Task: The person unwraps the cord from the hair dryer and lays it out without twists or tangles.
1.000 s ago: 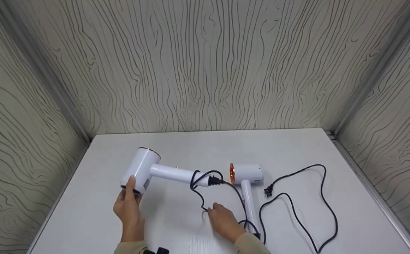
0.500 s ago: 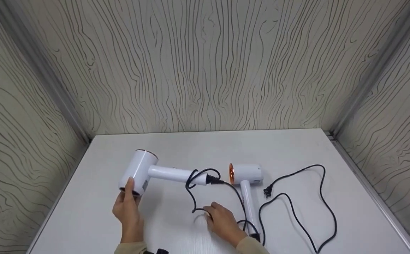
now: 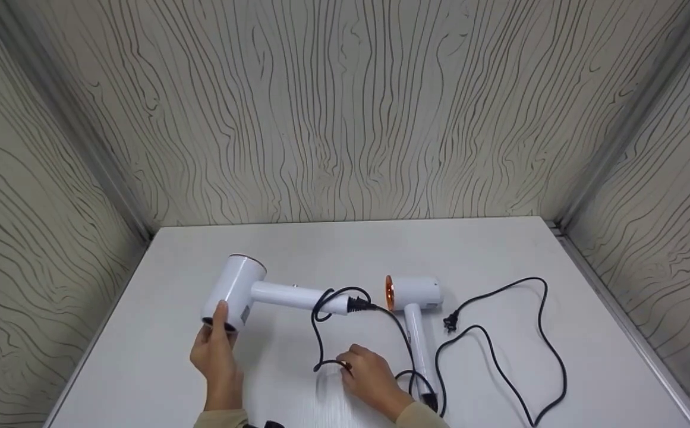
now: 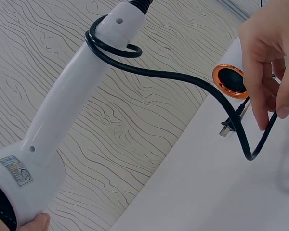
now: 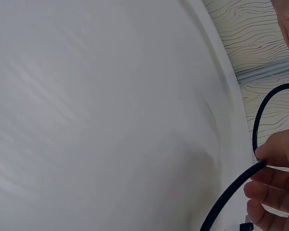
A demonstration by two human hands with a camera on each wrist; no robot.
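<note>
A white hair dryer (image 3: 238, 288) is held up off the table, its handle pointing right. My left hand (image 3: 217, 359) grips the rear end of its barrel, thumb on the near side. Black cord (image 4: 183, 77) loops round the lower handle in the left wrist view, then drops toward my right hand (image 3: 371, 377). Thumb and index finger of that hand pinch the cord in the right wrist view, the other fingers loosely bent. Just beyond the right hand lies a second white hair dryer (image 3: 417, 292) with an orange-rimmed end, its handle toward me.
The second dryer's black cord (image 3: 560, 356) winds over the right side of the white table (image 3: 202, 241). A two-pin plug (image 3: 450, 323) lies beside that dryer. Wood-grain panels (image 3: 345, 119) wall in the back and both sides.
My right hand has shifted slightly left and toward me with the cord, and the slack hanging from the handle has swung left. The held dryer has sunk a little.
</note>
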